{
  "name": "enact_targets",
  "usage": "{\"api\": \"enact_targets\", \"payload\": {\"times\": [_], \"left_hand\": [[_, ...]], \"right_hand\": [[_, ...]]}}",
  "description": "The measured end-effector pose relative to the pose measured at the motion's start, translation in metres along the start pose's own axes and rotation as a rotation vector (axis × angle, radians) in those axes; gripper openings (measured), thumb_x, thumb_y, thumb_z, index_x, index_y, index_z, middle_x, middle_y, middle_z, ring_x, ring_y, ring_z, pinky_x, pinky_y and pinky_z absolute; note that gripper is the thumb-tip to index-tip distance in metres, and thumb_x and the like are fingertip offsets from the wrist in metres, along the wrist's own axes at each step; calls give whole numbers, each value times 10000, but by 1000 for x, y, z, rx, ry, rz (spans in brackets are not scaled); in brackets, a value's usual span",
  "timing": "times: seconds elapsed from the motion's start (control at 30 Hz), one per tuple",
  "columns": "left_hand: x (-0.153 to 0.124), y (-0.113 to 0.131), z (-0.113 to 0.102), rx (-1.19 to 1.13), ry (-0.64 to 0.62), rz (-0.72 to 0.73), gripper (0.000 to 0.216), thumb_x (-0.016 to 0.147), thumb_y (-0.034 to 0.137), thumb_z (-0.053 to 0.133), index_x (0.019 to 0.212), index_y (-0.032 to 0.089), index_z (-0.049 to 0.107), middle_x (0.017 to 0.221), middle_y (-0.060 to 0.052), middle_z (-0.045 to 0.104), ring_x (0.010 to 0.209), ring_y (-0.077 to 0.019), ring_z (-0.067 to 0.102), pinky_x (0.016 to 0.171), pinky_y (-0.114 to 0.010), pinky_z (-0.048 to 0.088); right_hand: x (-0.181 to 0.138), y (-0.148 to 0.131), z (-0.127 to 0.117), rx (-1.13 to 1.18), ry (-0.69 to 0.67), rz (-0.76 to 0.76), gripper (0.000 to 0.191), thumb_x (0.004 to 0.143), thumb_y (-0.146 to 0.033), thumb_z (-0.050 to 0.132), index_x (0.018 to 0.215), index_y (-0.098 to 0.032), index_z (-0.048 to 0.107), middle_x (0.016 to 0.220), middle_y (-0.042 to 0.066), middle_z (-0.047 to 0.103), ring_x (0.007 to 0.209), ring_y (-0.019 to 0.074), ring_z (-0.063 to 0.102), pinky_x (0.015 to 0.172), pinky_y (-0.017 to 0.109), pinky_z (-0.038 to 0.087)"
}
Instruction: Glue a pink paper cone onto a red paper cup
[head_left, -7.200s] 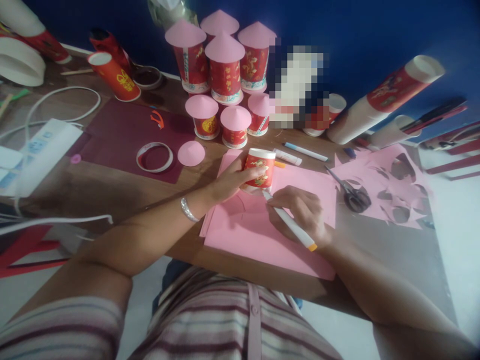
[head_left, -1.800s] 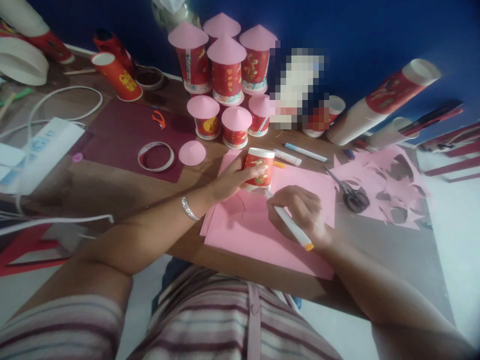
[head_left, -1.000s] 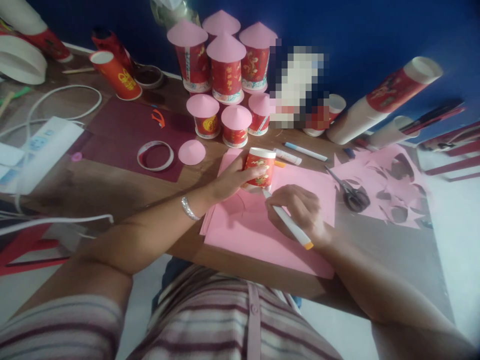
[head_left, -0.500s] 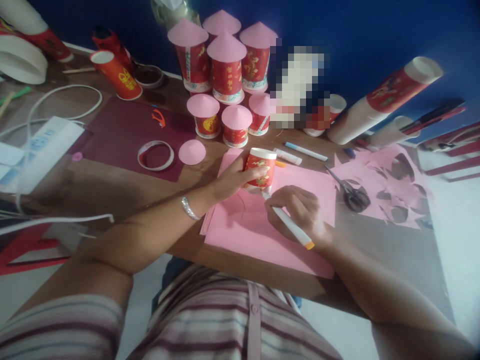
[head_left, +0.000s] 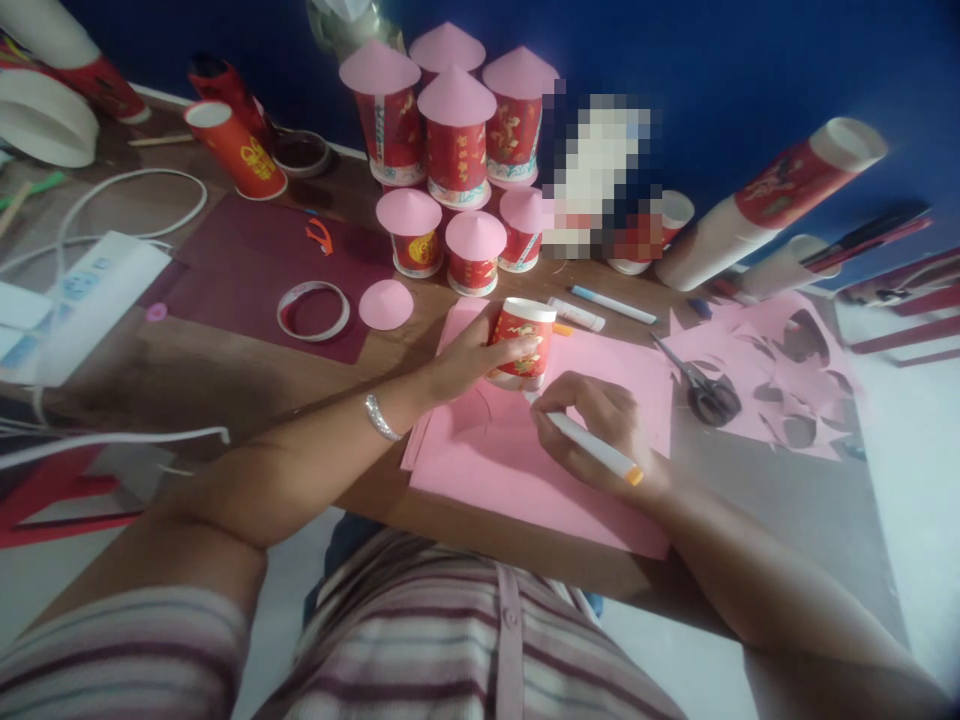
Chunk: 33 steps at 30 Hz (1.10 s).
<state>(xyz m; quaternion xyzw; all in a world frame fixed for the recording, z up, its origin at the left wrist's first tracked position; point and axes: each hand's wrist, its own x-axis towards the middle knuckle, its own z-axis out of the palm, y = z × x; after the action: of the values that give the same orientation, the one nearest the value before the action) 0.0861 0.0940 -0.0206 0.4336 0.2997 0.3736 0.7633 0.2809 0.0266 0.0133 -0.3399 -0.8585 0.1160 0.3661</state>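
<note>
My left hand (head_left: 480,357) is closed around a red paper cup (head_left: 529,340) with gold figures and a white rim, which stands over a stack of pink paper (head_left: 480,460). In my right hand (head_left: 592,425) is a white marker pen (head_left: 596,447) with an orange end. Its tip points at the lower edge of the cup; whether the two touch I cannot tell. An orange cap (head_left: 562,330) lies on the paper behind the cup, close to another white marker (head_left: 581,314).
Red cups with pink cone tops (head_left: 457,150) stand stacked at the back. Scissors (head_left: 709,390) and cut pink scraps (head_left: 795,370) lie to the right. A tape roll (head_left: 313,311) and a pink cone (head_left: 386,304) are left. Tall cups (head_left: 772,200) lean against the wall.
The marker in my right hand has tilted flatter, its orange end swinging right and slightly up. The left hand still holds the cup in nearly the same place.
</note>
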Motion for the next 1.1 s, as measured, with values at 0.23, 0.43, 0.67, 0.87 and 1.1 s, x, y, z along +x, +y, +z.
{"api": "enact_targets", "payload": {"times": [0.23,0.43,0.67,0.87,1.1], "left_hand": [[-1,2,2,6,6,-13,491,875,406,815,1254,230,557,1106,-34,635,948,-161,696,791,-362,690],[2,-2,-2,15,-20,49,454,880,422,808,1210,194,593,1014,-34,657,860,-133,677,744,-288,646],[4,-7,-5,15,-7,79,462,879,421,813,1232,211,600,1026,-20,646,828,-107,661,705,-239,604],[3,-4,-3,-4,-36,66,466,866,419,817,1214,206,591,964,-12,643,805,-120,660,701,-266,620],[3,-2,-2,4,-24,57,473,858,417,824,1189,195,569,983,-17,662,790,-117,673,668,-235,601]], "right_hand": [[1,-1,-2,30,-3,62,122,915,-115,620,916,-228,575,735,-26,669,583,115,615,560,242,483],[1,-1,-1,4,66,-14,162,900,-83,622,921,-238,579,734,-25,669,611,123,636,566,248,508],[-1,2,4,-45,100,-115,214,871,-42,631,946,-233,571,739,-18,655,615,141,626,566,273,527],[-3,4,5,-59,81,-108,211,882,-44,616,948,-237,563,739,-22,650,618,138,626,571,267,521],[-2,6,5,-69,84,-115,224,890,-37,623,972,-234,556,750,-15,656,634,140,637,585,266,528]]}}
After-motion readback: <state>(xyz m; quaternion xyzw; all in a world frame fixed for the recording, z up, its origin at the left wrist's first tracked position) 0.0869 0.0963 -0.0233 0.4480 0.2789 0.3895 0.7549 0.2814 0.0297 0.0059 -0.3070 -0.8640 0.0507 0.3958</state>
